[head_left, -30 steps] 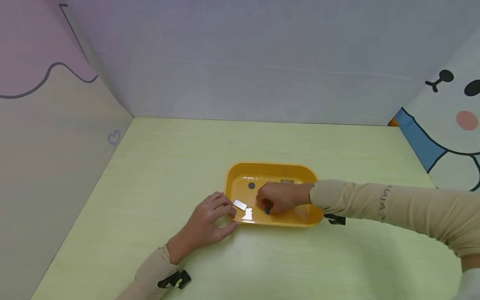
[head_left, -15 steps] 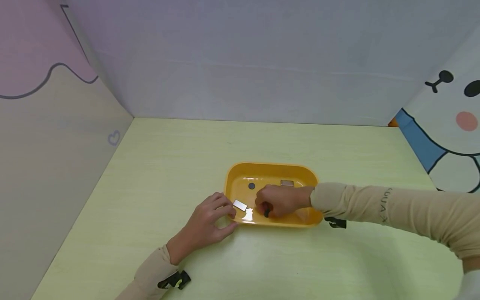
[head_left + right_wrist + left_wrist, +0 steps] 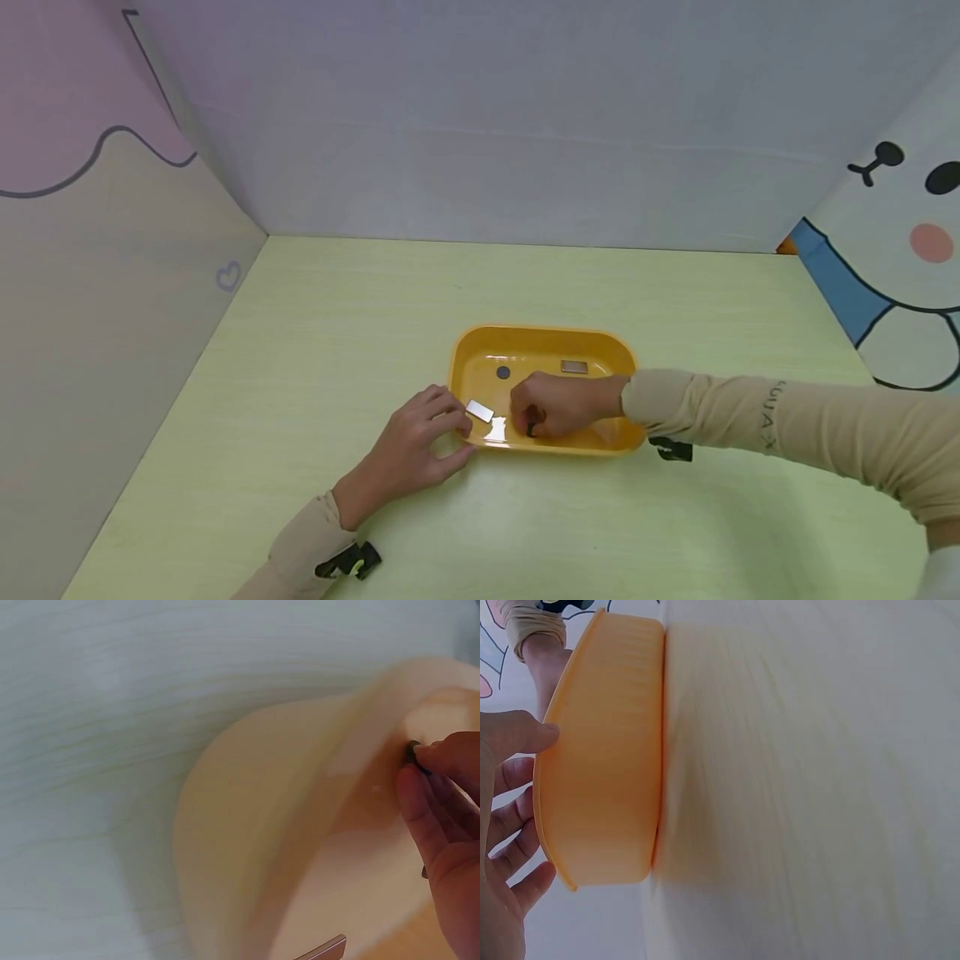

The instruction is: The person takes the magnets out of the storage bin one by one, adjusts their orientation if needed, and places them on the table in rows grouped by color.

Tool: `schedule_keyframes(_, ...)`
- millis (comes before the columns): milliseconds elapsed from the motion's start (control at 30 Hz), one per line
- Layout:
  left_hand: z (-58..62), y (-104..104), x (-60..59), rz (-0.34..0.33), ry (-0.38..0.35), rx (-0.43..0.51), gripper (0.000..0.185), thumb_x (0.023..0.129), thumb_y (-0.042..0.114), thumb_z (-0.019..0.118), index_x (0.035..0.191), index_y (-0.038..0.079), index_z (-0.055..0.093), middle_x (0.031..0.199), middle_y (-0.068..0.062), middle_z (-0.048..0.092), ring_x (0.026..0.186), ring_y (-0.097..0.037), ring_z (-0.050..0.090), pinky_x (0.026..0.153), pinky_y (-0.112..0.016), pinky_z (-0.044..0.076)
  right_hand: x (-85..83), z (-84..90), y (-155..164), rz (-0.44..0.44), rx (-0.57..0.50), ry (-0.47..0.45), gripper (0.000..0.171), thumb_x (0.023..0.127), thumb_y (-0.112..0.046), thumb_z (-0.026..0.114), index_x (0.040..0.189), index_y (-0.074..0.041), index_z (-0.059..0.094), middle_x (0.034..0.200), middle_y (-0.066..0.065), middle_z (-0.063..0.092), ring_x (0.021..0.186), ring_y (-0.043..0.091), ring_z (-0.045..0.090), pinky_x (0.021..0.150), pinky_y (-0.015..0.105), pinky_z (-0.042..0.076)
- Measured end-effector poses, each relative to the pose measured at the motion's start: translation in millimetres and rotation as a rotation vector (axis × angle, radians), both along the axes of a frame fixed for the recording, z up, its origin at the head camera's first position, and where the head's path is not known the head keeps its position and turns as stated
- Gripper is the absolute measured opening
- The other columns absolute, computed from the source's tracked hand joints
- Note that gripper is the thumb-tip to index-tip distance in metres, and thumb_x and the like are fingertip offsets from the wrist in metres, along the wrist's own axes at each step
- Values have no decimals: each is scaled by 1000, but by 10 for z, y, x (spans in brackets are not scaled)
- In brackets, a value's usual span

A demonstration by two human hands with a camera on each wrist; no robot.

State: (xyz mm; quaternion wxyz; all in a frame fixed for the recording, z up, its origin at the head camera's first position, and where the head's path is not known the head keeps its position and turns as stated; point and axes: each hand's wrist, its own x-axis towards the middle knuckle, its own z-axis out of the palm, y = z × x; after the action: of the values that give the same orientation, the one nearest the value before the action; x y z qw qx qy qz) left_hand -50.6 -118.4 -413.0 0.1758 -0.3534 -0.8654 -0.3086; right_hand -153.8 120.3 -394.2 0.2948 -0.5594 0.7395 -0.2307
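Observation:
A small dark disc (image 3: 412, 752) is pinched between the thumb and forefinger of my right hand (image 3: 551, 404), low inside the yellow tray (image 3: 540, 335) near its front wall. In the head view the hand hides most of this disc. My left hand (image 3: 412, 442) holds the tray's front left corner, thumb (image 3: 544, 736) against the rim and fingers at the left edge. A silvery flat block (image 3: 480, 411) lies in the tray close to the left fingertips. Farther back is a dark grey disc (image 3: 503, 372). Behind the right wrist lies a brownish, shiny rectangular block (image 3: 574, 367).
The tray stands on a pale green table (image 3: 360, 325) with visible surface on all sides. A plain back wall (image 3: 510, 125) and printed side panels (image 3: 911, 333) border it. The right sleeve (image 3: 750, 408) crosses the tray's right rim.
My right hand has shifted slightly toward the front of the tray with the dark disc. More of the brownish block now shows behind the wrist. The left hand has stayed put.

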Motion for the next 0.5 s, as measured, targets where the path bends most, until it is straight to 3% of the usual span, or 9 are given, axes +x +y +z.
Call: schedule_keyframes(500, -29, -47, -17, -8, 4, 14, 21, 73, 24, 78, 81, 17, 60, 89, 6, 58, 90, -13, 51, 87, -33, 46, -3, 55, -26, -29, 91, 4, 18, 74, 2, 72, 78, -14, 67, 76, -6, 59, 67, 6, 52, 61, 19, 48)
